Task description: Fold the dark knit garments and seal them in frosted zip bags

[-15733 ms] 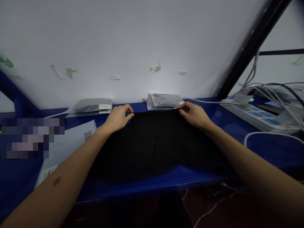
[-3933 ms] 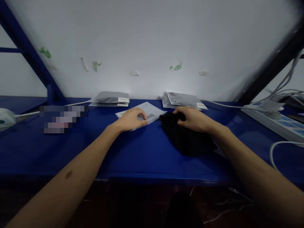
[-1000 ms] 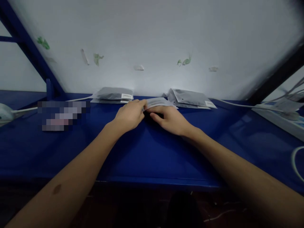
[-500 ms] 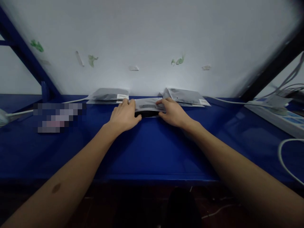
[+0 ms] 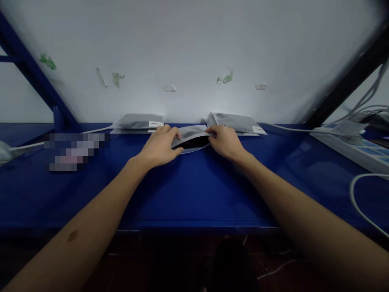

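A frosted grey plastic bag (image 5: 191, 132) lies in the middle of the blue table, its near edge bowed apart around a dark gap. My left hand (image 5: 161, 147) is at the bag's left end, fingers curled over it and thumb at the near edge. At the right end, my right hand (image 5: 226, 142) pinches the upper edge between thumb and fingers. Whether the dark gap shows a black thing inside or only shadow, I cannot tell.
Similar bags with white labels lie by the wall, one at left (image 5: 138, 121) and another at right (image 5: 238, 123). A blurred-out item (image 5: 75, 152) is on the left. A grey-white power strip (image 5: 349, 150) and white cables (image 5: 354, 194) occupy the right.
The bag's near edge has parted wider, with its upper layer lifted and the lower layer's rim now showing. Both hands have shifted only slightly.
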Demonstrator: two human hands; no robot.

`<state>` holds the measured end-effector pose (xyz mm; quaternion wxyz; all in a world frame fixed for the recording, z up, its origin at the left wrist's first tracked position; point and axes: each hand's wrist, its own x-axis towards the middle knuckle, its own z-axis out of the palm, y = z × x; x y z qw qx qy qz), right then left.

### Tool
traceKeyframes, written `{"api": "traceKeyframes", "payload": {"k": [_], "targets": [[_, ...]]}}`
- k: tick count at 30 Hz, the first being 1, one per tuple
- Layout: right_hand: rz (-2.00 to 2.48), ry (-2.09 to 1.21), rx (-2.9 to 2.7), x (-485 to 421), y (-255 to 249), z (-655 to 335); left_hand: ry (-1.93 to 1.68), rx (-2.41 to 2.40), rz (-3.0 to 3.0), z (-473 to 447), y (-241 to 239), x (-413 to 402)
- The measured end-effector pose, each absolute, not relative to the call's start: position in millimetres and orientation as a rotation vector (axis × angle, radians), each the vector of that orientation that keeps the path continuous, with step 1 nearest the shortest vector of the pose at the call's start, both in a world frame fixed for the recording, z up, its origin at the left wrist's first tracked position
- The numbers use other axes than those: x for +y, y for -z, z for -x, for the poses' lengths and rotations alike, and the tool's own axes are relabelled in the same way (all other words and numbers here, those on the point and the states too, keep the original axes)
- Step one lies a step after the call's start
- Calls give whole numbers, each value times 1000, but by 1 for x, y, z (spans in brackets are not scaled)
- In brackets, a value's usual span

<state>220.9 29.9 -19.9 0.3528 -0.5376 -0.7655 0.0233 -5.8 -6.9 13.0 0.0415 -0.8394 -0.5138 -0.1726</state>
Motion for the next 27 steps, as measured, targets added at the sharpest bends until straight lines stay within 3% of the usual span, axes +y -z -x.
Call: {"api": "traceKeyframes", "payload": {"k": [6,12,27], "targets": [[1344,-101,-1957,28,13,-221,283,-1579,2761,15,-23,-12],[1135,-59,-2065,19,9,-213,332,-1557,2774,21,-20,-9],[845,40,-2174,-5,-8,-195,1155,-1548,2562,-2,-26,-15]]}}
